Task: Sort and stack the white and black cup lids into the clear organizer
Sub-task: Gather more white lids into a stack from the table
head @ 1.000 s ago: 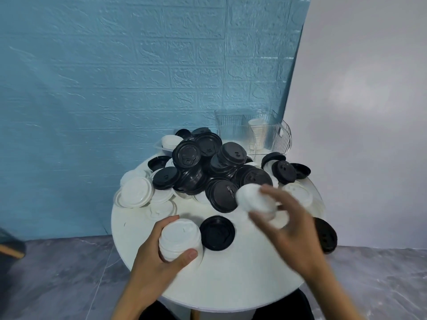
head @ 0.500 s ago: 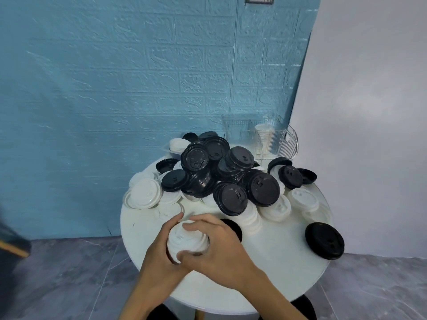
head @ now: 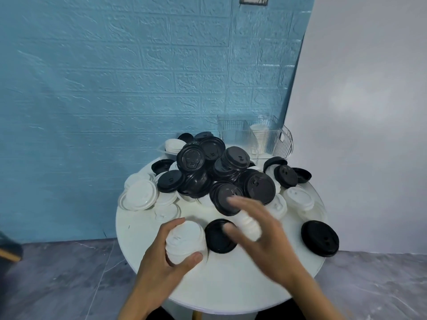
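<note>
My left hand (head: pixel 159 269) grips a short stack of white lids (head: pixel 184 241) at the near part of the round white table (head: pixel 231 280). My right hand (head: pixel 265 236) is blurred, its fingers spread, with thumb and fingers on either side of another white lid stack (head: pixel 248 226) at the foot of the black lid pile (head: pixel 258 188). A single black lid (head: pixel 218 236) lies between my hands. The clear organizer (head: pixel 233 130) stands at the table's far right, with a stack of white lids (head: pixel 260 135) in one compartment.
Loose white lids (head: pixel 138 197) lie at the table's left, more white lids (head: pixel 298 199) at the right. A lone black lid (head: pixel 320 237) sits by the right edge. A blue brick wall stands behind, a grey floor below.
My right hand has left the stack in my left hand and swung right and forward to the white stack by the black pile. My left hand still holds its stack.
</note>
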`<move>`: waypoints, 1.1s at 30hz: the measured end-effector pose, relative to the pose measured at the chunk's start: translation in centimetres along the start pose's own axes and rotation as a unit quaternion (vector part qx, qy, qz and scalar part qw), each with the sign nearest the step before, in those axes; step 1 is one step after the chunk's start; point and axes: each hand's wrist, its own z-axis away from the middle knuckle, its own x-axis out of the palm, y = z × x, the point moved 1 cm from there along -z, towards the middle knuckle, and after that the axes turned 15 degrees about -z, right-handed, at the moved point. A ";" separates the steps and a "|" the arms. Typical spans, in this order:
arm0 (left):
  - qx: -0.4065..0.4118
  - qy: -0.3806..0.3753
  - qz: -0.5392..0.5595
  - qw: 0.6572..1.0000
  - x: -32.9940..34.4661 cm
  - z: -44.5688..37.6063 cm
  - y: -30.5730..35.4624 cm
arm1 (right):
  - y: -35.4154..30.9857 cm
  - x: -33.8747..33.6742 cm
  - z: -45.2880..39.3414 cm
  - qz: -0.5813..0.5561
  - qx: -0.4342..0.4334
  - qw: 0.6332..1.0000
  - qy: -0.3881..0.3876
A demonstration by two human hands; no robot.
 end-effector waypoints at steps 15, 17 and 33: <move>-0.009 -0.005 0.010 1.000 -0.1 -0.2 -0.1 | 7.9 -11.3 6.3 0.199 0.170 0.942 0.212; -0.008 -0.003 0.011 1.000 -0.1 -0.2 0.0 | 7.8 -10.7 6.3 0.193 0.162 0.943 0.216; 0.000 0.003 0.012 1.000 -0.3 -0.1 0.2 | 5.5 -1.2 4.5 0.104 0.109 0.988 0.040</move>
